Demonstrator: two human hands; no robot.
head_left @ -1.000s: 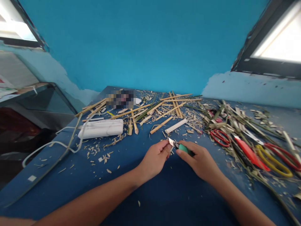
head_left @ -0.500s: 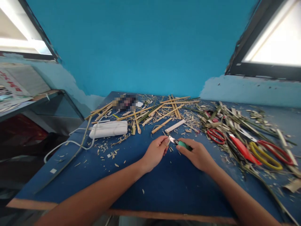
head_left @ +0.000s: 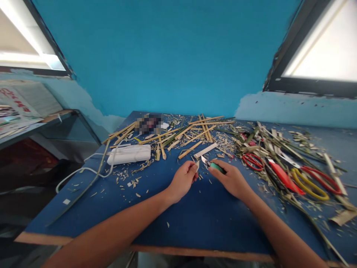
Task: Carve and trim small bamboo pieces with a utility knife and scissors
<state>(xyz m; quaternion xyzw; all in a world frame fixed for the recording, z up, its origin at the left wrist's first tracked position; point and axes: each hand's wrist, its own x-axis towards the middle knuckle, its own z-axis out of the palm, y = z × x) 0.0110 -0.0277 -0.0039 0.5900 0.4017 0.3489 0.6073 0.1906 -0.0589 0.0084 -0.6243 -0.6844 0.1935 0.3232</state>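
My right hand [head_left: 231, 179] grips a green-handled utility knife [head_left: 214, 165] with its short blade pointing up and left. My left hand [head_left: 183, 179] pinches a small pale bamboo sliver [head_left: 197, 165] just left of the blade tip. Both hands hover over the blue table [head_left: 195, 219] near its middle. Small wood chips lie on the table around the hands.
Bamboo sticks and shavings [head_left: 192, 134] litter the far half. A white power strip [head_left: 129, 154] with a cable lies at the left. Red scissors [head_left: 253, 161], a red knife [head_left: 284, 177] and yellow-handled shears [head_left: 309, 184] sit among green strips at the right.
The view has pulled back and the table's front edge now shows. The knife blade has drawn slightly apart from the sliver in my left hand.
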